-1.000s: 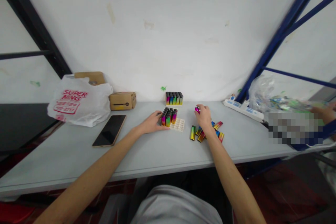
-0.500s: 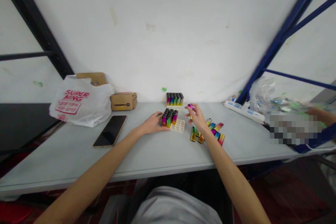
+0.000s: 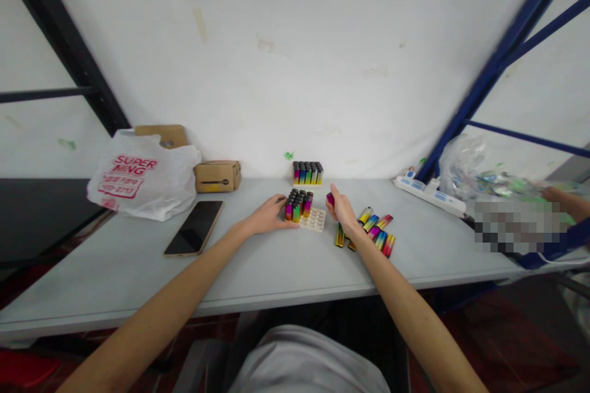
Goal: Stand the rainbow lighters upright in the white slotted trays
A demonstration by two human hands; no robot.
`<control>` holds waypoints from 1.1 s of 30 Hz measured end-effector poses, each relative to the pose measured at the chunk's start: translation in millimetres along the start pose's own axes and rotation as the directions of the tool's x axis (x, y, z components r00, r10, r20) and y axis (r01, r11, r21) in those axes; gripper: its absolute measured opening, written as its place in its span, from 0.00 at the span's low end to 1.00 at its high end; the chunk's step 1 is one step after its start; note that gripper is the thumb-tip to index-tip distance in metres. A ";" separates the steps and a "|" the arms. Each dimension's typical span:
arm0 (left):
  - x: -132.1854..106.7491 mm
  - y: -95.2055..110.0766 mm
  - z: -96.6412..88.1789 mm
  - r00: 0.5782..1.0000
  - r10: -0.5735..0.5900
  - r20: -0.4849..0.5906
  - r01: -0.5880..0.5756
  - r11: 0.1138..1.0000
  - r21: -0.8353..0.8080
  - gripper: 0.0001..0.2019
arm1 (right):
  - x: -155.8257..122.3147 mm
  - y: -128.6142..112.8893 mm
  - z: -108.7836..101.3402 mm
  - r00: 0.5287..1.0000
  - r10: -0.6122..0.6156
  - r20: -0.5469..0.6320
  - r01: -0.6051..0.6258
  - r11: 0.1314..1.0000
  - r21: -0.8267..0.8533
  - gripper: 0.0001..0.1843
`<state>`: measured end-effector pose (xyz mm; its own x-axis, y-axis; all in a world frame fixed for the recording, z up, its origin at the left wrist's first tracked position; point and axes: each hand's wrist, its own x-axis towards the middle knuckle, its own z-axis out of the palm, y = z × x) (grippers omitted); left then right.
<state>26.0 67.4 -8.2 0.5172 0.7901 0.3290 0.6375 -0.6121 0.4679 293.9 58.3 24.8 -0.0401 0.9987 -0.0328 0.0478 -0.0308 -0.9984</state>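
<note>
My left hand curves round the left end of a cream tray, thumb on the near side and fingers at the far side. Upright lighters with rainbow metallic bodies and black tops fill the tray's left part; bare sockets show at its right. Just right of the tray, my right hand is closed round a purple-ended lighter, most of it hidden by the fingers. Several loose metallic lighters lie beside and partly under my right wrist.
A second tray of upright lighters stands against the wall. A phone, a cardboard box and a white plastic bag are at the left. A power strip and clear plastic bags lie right, near another person's hand.
My right hand has turned, its thumb now on top, and the lighter in it has tilted and is more covered. My left hand stays at the tray.
</note>
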 end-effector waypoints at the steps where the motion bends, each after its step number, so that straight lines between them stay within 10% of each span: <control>1: -0.1 -0.4 0.2 1.000 -0.002 -0.003 0.002 1.000 0.001 0.41 | 0.0 0.5 -0.2 1.000 -0.001 -0.007 0.001 1.000 -0.004 0.38; 25: 0.6 0.5 -0.3 1.000 0.011 -0.004 -0.011 1.000 -0.005 0.37 | 0.9 5.8 2.6 0.992 -0.110 0.062 0.114 0.992 -0.060 0.33; 33: -0.4 0.3 -0.4 1.000 0.002 -0.007 -0.002 1.000 -0.014 0.39 | 2.8 5.2 1.8 0.911 -0.406 0.074 0.412 0.901 -0.136 0.30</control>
<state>25.8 66.9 -7.9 0.5148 0.7889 0.3356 0.6281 -0.6135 0.4786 292.3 60.8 19.4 -0.1299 0.9192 0.3717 0.1621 0.3895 -0.9066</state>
